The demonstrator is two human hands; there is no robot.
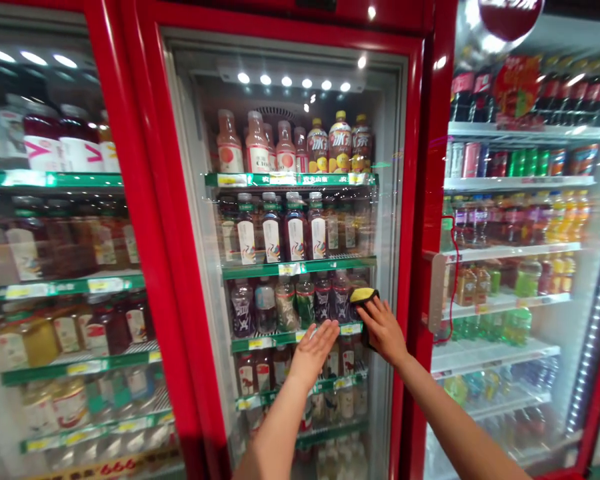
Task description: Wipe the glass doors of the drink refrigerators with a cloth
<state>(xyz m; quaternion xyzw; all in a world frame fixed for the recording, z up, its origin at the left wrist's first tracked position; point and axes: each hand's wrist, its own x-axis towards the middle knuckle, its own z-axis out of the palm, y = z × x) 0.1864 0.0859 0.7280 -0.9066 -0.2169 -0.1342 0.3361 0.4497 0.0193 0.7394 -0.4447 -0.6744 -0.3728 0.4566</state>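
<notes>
A yellow cloth with a dark edge [364,294] lies against the glass door [300,97] of the red-framed drinks fridge. My right hand [383,332] holds it to the pane, near the door's right side, with the fingers over the cloth. Lower and to the left, my left hand [312,353] has its fingers stretched out and holds nothing. Whether its palm touches the glass I cannot tell. Behind the pane, dark-capped bottles [296,230] stand in rows on green-edged shelves.
A pale door handle [435,293] with a red cord [454,280] is to the right of the red frame [414,200]. Another fridge with several bottle shelves [510,253] stands on the right. On the left is a third fridge with bottles [83,150].
</notes>
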